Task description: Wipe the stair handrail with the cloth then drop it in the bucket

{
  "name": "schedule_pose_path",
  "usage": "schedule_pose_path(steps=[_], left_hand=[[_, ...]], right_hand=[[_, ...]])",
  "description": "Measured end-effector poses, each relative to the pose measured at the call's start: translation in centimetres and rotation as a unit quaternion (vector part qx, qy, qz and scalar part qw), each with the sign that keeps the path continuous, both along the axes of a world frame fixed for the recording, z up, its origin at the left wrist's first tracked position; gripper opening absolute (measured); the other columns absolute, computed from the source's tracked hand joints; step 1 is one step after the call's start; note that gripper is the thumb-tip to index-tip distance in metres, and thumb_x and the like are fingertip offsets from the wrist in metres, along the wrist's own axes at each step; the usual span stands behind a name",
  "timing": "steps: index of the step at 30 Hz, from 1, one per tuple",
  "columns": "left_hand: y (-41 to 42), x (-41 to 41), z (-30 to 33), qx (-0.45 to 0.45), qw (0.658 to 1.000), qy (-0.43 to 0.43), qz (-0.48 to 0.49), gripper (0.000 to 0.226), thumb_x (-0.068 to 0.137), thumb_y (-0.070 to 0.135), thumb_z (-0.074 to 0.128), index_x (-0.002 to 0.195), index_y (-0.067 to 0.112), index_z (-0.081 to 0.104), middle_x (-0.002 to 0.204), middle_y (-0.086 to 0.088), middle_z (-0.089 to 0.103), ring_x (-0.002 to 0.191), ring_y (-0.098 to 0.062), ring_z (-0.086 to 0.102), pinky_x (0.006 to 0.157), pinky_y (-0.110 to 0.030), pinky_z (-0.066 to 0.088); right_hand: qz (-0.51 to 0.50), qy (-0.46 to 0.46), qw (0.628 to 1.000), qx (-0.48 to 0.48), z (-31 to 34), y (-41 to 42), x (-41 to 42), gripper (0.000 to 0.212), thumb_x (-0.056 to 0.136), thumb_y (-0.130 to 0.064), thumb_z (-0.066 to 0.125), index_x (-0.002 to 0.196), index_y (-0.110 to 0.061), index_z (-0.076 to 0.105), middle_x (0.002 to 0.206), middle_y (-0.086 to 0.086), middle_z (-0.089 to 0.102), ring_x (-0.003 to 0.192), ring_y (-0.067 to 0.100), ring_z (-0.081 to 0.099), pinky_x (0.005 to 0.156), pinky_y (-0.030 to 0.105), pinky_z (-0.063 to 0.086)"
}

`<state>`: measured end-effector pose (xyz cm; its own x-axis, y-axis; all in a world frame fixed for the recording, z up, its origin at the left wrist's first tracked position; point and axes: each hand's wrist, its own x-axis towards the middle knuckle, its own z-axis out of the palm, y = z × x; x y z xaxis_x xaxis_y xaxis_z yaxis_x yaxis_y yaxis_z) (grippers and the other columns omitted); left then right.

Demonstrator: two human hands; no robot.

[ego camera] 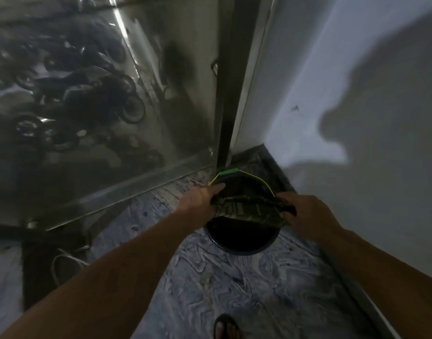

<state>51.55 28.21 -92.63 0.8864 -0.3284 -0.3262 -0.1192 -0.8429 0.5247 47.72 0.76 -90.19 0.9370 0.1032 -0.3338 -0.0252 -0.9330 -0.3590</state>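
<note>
Dark striped cloth (251,210) is held stretched directly above the open black bucket (241,243), which stands on the marbled floor (234,285) in the corner by the white wall (332,94). Left hand (200,199) pinches one end; right hand (305,214) grips the other, fingers curled.

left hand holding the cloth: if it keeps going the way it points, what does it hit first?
Probably the bucket: the left hand points forward and down at its far rim, near the green handle grip. Depth is unclear.

Dark green striped cloth (252,211), black bucket (241,243) with yellow wire handle (259,179) and green grip (228,171), swirly blue-grey marbled floor (246,289), white wall (332,69) on the right.
</note>
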Motion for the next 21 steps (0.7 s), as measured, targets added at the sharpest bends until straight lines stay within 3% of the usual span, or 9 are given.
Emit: schedule_pose_path(steps=[3,9,13,21], left_hand=[[-1.2,1.1,-4.6,0.019,1.000,0.011,0.001,0.063,0.084,0.024,0.062,0.142,0.032,0.040,0.135,-0.009,0.057,0.121,-0.027,0.056,0.101,-0.035,0.044],[-3.7,2.3,-11.5,0.036,0.999,-0.037,0.010,0.062,0.087,0.015,0.055,0.144,0.028,0.037,0.130,-0.010,0.061,0.115,-0.030,0.058,0.094,-0.036,0.047],[-4.6,2.8,-14.5,0.027,0.998,-0.049,0.033,0.064,0.086,0.010,0.055,0.145,0.025,0.037,0.140,-0.007,0.052,0.125,-0.027,0.051,0.099,-0.033,0.041],[-4.2,0.0,-16.8,0.047,0.999,0.028,-0.006,0.059,0.088,0.016,0.055,0.144,0.022,0.037,0.136,-0.009,0.055,0.121,-0.029,0.053,0.099,-0.040,0.047]], right_hand=[[-0.010,-0.010,1.000,0.000,-4.7,-0.8,0.8,0.050,0.083,-0.027,0.067,0.132,-0.024,0.053,0.113,0.009,0.069,0.093,0.028,0.065,0.078,0.035,0.050],[-0.044,-0.035,0.998,0.026,-12.3,-1.1,2.4,0.053,0.083,-0.023,0.067,0.133,-0.019,0.051,0.111,0.015,0.069,0.099,0.036,0.063,0.081,0.040,0.050],[-0.078,-0.062,0.995,-0.011,-16.2,-0.7,3.1,0.052,0.083,-0.027,0.066,0.132,-0.021,0.051,0.109,0.016,0.069,0.100,0.038,0.063,0.081,0.045,0.052],[-0.093,0.055,0.994,0.030,-20.4,0.3,0.4,0.046,0.090,-0.022,0.047,0.136,-0.025,0.043,0.112,0.014,0.067,0.092,0.033,0.063,0.078,0.043,0.054]])
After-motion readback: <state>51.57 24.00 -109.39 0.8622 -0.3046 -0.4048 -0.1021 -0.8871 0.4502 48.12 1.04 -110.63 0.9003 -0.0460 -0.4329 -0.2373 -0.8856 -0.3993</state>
